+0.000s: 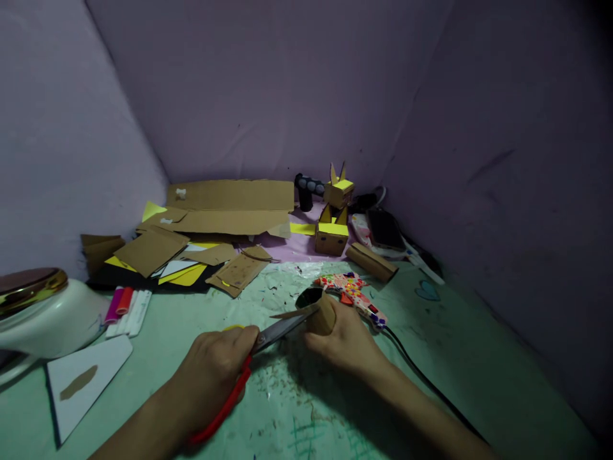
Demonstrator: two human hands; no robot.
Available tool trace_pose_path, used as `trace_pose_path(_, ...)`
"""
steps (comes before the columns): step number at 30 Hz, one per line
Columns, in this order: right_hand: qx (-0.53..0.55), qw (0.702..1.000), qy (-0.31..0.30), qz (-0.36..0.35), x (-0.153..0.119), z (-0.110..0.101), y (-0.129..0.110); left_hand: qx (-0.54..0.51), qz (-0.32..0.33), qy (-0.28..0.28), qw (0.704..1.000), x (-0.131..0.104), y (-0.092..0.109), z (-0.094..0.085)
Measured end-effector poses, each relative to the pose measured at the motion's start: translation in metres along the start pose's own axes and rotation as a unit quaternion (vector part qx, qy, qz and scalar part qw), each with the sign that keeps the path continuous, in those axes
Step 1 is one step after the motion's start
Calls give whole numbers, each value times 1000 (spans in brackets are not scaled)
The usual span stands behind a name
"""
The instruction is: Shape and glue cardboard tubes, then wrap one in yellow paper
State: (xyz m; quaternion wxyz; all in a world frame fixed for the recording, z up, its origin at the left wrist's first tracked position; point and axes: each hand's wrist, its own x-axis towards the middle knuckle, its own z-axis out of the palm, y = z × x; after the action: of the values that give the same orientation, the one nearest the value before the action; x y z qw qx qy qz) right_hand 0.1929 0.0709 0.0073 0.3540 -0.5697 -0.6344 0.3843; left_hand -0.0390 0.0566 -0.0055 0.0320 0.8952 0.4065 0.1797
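My left hand (218, 361) is closed around the red handles of a pair of scissors (282, 329), whose blades point right. In my right hand (347, 338) is a brown cardboard tube (325, 315), its end turned toward the blades. The upper blade lies against the tube's edge, and a thin cardboard strip sticks out leftward beside it. Just behind my right hand rests a flower-patterned glue gun (352, 291) with a black cord. A second cardboard tube (372, 262) lies farther back on the right.
Two cardboard boxes with pointed ears, a front one (331, 236) and a rear one (339, 190), stand at the back. Cardboard sheets (220, 220) and coloured paper pile up at back left. Markers (129, 310), a white appliance (62, 316) and a white board (89, 383) sit left. A phone (385, 230) lies right.
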Motion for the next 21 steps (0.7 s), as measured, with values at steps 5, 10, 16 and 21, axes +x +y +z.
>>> trace_pose_path(5,-70,997,25,-9,-3,0,-4,81,-6,-11,997,1,2,4)
trace_pose_path(10,-177,983,46,-13,-4,-3,-7,138,2,-16,990,0,2,3)
trace_pose_path(16,-221,972,80,-19,-7,1,-7,71,-3,3,997,-2,5,4)
trace_pose_path(21,-174,981,85,-7,-6,-3,-5,37,7,11,999,0,3,3)
